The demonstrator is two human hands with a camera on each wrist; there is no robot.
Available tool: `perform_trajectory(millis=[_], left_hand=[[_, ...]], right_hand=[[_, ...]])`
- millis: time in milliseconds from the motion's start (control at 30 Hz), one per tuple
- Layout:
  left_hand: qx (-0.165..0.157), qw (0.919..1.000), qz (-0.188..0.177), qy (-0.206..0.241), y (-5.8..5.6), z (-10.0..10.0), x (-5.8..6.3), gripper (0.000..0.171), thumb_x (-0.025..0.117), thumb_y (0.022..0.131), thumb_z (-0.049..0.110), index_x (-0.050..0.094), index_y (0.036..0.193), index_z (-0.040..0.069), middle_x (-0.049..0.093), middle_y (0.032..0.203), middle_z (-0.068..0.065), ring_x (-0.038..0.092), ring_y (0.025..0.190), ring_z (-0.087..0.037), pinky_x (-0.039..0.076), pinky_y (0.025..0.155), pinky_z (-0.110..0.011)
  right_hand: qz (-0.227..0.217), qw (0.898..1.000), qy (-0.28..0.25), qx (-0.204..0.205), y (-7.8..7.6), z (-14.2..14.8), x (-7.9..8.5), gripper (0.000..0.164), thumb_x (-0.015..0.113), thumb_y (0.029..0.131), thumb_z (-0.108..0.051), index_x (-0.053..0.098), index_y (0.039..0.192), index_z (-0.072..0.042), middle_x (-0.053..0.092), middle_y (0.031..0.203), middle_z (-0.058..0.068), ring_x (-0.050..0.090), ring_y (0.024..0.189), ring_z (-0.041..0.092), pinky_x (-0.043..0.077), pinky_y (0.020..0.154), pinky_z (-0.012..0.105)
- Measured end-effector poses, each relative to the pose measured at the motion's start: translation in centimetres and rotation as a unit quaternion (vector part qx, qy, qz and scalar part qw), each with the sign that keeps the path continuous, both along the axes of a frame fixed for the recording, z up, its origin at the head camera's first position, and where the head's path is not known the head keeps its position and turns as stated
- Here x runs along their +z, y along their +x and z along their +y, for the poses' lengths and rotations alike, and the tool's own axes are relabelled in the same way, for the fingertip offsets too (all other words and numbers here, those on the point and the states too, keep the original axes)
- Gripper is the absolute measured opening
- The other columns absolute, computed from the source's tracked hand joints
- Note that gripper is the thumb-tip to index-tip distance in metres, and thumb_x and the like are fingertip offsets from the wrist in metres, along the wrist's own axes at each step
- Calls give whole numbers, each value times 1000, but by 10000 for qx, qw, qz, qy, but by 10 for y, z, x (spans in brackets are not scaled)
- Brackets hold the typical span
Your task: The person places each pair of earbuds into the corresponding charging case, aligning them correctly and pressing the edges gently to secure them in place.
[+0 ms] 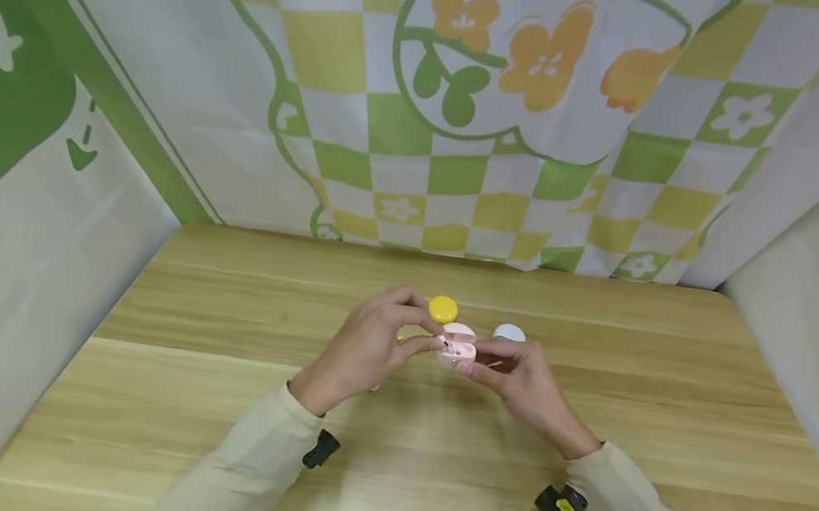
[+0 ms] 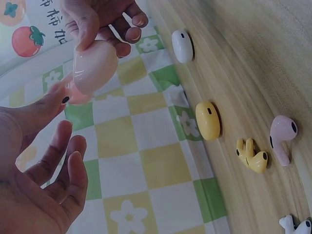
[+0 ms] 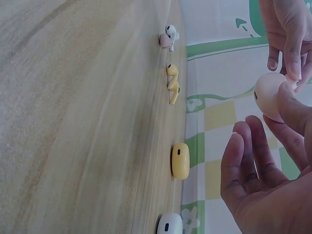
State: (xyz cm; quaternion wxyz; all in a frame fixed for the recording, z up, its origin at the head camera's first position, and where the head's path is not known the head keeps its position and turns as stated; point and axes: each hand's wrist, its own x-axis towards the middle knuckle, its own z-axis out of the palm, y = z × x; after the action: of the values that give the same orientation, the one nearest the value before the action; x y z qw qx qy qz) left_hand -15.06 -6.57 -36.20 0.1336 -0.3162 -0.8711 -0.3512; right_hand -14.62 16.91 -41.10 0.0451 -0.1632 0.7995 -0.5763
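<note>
My right hand (image 1: 527,380) holds a pink earbud charging case (image 1: 457,352) with its lid up, fingers and thumb on its right side. At the left side of the case, my left hand (image 1: 371,339) pinches a small earbud (image 1: 445,343) between thumb and index finger, right at the open compartment. The left wrist view shows the glossy pink case (image 2: 95,68) from outside, held above the table, with the earbud's dark spot beside my left thumb. My other left fingers (image 2: 73,170) are loosely bent, away from the case.
A closed yellow case (image 2: 208,120) and a white case (image 2: 183,46) lie on the wooden table beyond the hands. A pair of yellow earbuds (image 2: 252,157), a pink earbud (image 2: 282,139) and white earbuds (image 2: 295,225) lie further left. A checkered cloth (image 1: 456,169) hangs behind the table.
</note>
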Motion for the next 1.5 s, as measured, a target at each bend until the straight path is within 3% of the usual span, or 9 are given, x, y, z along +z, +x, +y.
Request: perform_trajectory(millis=[467,967,1200,1500], left_hand=[[-443,9981,401,-178,-3,0,1,8,84,84,13,82,92,14,58,97,1,55,94,-16,50,79,-28],[-494,9960,712,-234,-3,2,-2,9,84,83,15,83,92,13,58,100,-2,55,97,-19,51,82,-28],[-511,9964,617,-272,-3,2,-2,9,83,85,15,82,93,14,57,100,-1,54,98,-18,51,81,-28],[-472,9985,244,-127,-1,-3,-2,10,80,88,17,81,98,14,58,103,0,54,97,-16,50,81,-30]], right_hand=[[-59,9998,27,176,1,1,1,25,79,89,-7,76,114,-2,74,107,11,66,91,21,58,74,30],[-89,9996,-134,223,2,0,3,26,78,90,-10,76,115,-1,73,113,12,68,96,21,58,77,31],[-83,9997,-86,211,2,0,3,25,78,90,-9,76,114,-1,73,112,12,67,95,20,58,77,30],[-45,9999,-61,131,2,0,3,25,78,90,-8,76,113,-1,74,110,12,67,93,19,58,75,29]])
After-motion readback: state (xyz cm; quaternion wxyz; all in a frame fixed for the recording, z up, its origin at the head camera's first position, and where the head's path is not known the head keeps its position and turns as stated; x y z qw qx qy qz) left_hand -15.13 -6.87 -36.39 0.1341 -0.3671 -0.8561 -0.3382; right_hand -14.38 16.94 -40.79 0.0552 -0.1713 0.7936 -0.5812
